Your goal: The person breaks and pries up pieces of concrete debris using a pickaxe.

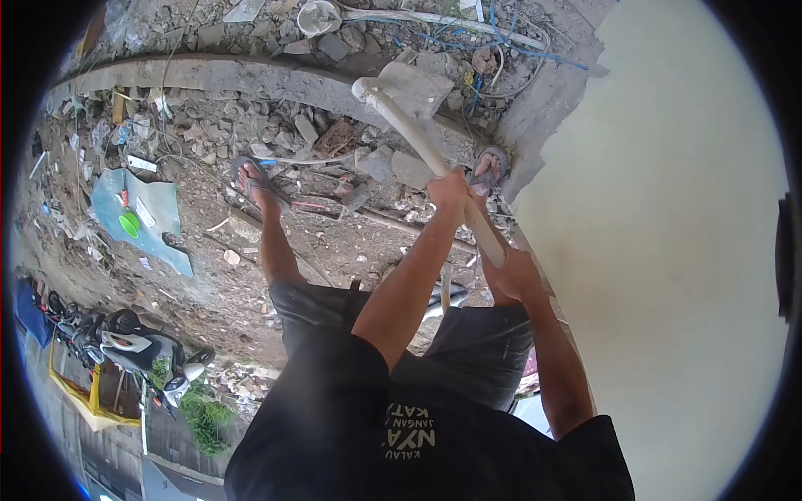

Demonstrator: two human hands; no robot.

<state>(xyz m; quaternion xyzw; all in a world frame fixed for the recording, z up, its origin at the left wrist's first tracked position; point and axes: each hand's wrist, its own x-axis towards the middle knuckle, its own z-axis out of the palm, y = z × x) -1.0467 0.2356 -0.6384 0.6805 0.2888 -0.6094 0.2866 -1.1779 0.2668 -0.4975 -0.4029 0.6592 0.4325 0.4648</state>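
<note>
My left hand point(449, 190) is wrapped round the middle of a hoe's long pale wooden handle. Lower down, my right hand point(516, 275) grips the same handle near its end. The hoe point(409, 134) slants up and away from me to the left, its broad grey blade point(416, 89) at the far end, lying over rubble beside a curved concrete edge. Broken stone pieces point(391, 164) lie below the blade, between my sandalled feet. The blade's lower edge is hard to separate from the grey debris.
A pale wall point(652, 217) rises close on my right. The curved concrete edge point(225, 79) crosses the far ground. Beyond it are a white bucket point(319, 17) and blue cords point(501, 33). To the left lie a bluish sheet point(159, 200) and a parked motorbike point(146, 351).
</note>
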